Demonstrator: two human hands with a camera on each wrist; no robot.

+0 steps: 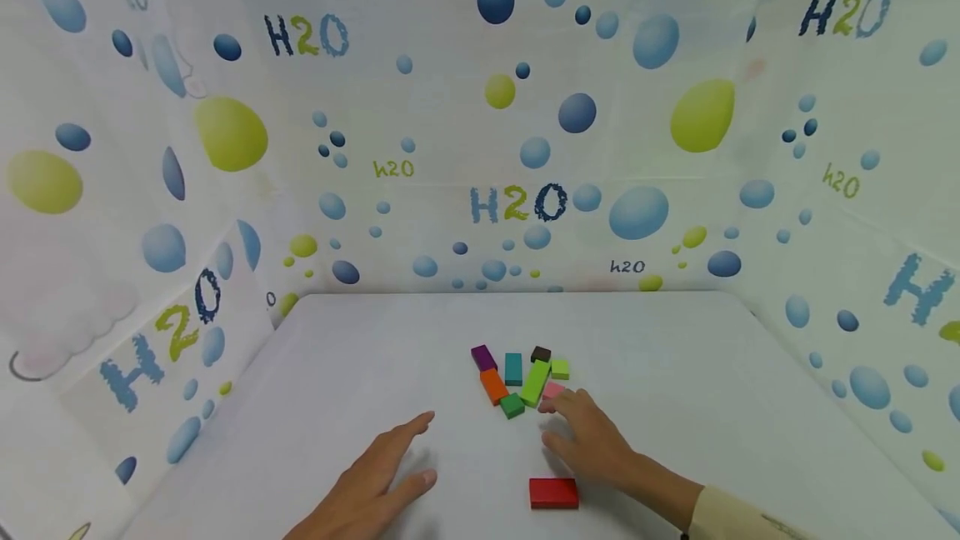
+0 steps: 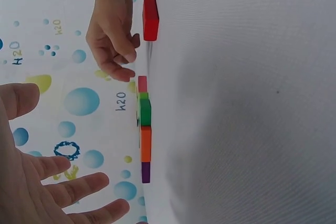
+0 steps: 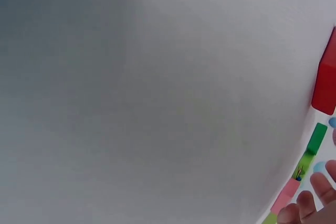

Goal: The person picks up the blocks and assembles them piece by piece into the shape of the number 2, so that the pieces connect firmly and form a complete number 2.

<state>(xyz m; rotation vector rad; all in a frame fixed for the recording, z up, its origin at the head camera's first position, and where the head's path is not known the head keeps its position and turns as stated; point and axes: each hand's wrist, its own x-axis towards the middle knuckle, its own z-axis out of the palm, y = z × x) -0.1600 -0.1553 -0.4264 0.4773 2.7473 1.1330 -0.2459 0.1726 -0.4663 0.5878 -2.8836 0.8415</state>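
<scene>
My left hand [image 1: 372, 482] is held over the table at front left, fingers spread and nothing in its grasp. On the other side my right hand [image 1: 588, 440] hovers by the pink block [image 1: 553, 391], its fingers loosely bent and holding nothing. In the left wrist view the right fingertips look apart from that block. Around it lie a long lime block [image 1: 536, 382], a small lime block [image 1: 559, 369], a green block [image 1: 512, 406], an orange block [image 1: 494, 387], a teal block [image 1: 513, 369], a purple block [image 1: 483, 358] and a dark block [image 1: 540, 353].
A larger red block [image 1: 553, 493] lies by itself nearer the front, just left of the right forearm. The white table [image 1: 360, 357] ends at a curtain [image 1: 442, 90] with blue and green spots, which also rises along both sides.
</scene>
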